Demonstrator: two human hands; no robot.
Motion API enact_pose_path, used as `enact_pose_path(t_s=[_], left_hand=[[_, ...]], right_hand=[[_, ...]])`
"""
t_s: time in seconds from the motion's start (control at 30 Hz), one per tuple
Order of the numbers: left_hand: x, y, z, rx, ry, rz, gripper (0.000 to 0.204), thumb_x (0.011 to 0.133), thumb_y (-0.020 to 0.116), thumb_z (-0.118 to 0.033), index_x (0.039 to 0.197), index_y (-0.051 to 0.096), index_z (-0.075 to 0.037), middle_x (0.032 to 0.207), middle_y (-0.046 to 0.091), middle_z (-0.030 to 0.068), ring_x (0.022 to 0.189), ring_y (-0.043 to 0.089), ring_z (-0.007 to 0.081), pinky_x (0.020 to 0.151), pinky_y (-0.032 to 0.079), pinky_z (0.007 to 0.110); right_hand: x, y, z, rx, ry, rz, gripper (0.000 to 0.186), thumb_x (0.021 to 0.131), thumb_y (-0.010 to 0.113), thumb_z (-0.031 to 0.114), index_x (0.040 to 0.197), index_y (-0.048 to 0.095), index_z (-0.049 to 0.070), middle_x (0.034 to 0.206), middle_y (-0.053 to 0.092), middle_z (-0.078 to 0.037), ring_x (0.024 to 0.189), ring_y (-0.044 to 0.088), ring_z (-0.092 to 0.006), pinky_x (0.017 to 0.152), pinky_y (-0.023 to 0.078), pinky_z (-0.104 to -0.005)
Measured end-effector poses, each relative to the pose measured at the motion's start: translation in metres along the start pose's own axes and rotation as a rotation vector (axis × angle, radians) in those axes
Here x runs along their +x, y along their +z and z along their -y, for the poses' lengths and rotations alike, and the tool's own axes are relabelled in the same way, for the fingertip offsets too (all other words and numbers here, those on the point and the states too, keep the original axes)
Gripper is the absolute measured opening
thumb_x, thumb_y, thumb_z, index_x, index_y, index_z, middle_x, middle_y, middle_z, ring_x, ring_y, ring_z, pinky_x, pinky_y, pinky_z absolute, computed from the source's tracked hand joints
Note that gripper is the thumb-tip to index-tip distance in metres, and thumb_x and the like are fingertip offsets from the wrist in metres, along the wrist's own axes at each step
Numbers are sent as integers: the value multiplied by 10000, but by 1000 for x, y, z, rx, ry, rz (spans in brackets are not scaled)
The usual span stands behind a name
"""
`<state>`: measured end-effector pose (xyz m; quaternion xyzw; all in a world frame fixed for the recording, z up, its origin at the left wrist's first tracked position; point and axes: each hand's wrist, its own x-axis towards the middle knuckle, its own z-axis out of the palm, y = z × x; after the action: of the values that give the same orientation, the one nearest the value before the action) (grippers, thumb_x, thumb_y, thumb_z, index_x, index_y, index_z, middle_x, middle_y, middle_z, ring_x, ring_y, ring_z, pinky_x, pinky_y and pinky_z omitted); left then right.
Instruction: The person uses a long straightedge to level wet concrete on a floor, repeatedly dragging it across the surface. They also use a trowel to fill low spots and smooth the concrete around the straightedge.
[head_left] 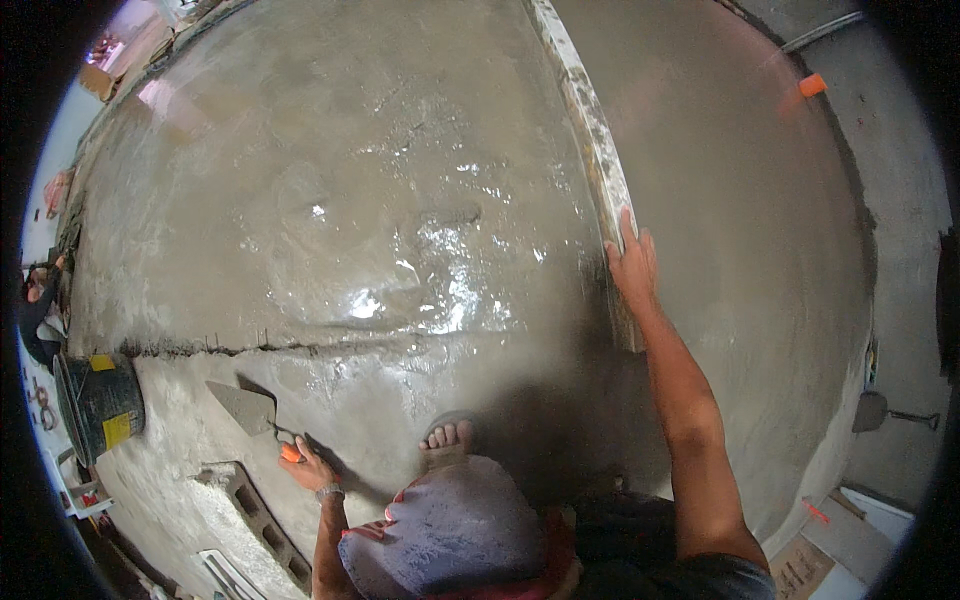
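My left hand, with a watch at its wrist, is closed round the orange handle of a pointing trowel. The blade points up and left over the wet grey cement floor, near a rough edge line. At the right of centre my right hand grips a long, cement-smeared straightedge, its thumb on one side and its fingers on the other. The straightedge runs from the far edge of the picture toward me across the wet surface. My bare foot shows between the hands.
A black bucket with yellow patches stands at the left edge. Nearer lies a hollow concrete block. Another person is at the far left. A shovel and cardboard lie at the right, an orange object farther off.
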<state>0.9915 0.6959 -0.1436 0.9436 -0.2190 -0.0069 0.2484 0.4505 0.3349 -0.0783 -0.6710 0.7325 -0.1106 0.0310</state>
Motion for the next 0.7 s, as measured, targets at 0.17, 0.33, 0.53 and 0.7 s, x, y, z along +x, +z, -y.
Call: enact_pose_path(t_s=[0.17,0.33,0.53,0.7], left_hand=[[1,-5,2,36,-30,-58,548,887,583,-496,1036,469,19,920,573,218,803,540,387,713,424,467],[4,3,12,66,-30,-26,569,879,586,-509,1056,467,19,910,581,227,801,557,398,702,429,475],[2,4,8,91,-42,-46,560,879,591,-501,1076,467,8,912,591,220,789,571,392,682,437,468],[6,-2,10,101,-33,-28,562,877,591,-504,1097,472,-1,925,595,211,801,573,387,700,445,460]], right_hand=[[-18,-12,9,-26,74,186,729,846,637,250,1474,268,219,1087,510,-249,1015,524,-414,851,450,-481],[-7,-12,15,24,77,124,733,842,638,244,1475,269,223,1044,504,-236,987,525,-399,830,453,-464],[-9,1,10,55,30,69,745,835,648,219,1476,269,228,982,489,-222,941,519,-391,803,439,-462],[-32,-3,12,38,39,93,758,831,656,219,1479,263,231,977,489,-227,924,513,-394,807,426,-468]])
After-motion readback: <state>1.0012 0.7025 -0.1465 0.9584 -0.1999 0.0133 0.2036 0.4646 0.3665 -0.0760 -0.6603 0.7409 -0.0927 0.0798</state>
